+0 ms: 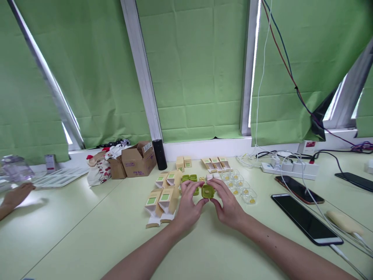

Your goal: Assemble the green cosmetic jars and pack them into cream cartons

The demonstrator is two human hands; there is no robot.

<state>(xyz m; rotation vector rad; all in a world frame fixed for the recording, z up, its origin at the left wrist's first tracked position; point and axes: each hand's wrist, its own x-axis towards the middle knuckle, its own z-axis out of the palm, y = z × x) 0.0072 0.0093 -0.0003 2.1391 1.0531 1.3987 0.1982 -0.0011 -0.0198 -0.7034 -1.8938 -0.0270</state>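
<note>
Your left hand (189, 205) and right hand (229, 204) each have thumb and fingertips drawn close together, pinching one small green box (208, 191) between them. The left takes its left side, the right its right side, with your thumbs at its lower edge and your fingers toward the upper corners. The box sits between your two sets of fingertips, its hollow facing you, with a small pale piece (208, 191) inside; whether its base touches the table (116, 241) you cannot tell from here.

Just behind, your fingers and the box partly hide more green boxes (185, 178) and some whitish pieces (212, 176). To the left of your left hand stand cream cartons (164, 198) with green squares; beyond your right hand lie clear cups (235, 190) with yellow bits in them. Farther right are a white-framed phone (305, 217) and a power strip (291, 169), with a white cable (316, 206) looping across. At far left, another person's hand (19, 197) is near a white tray (60, 178)
</note>
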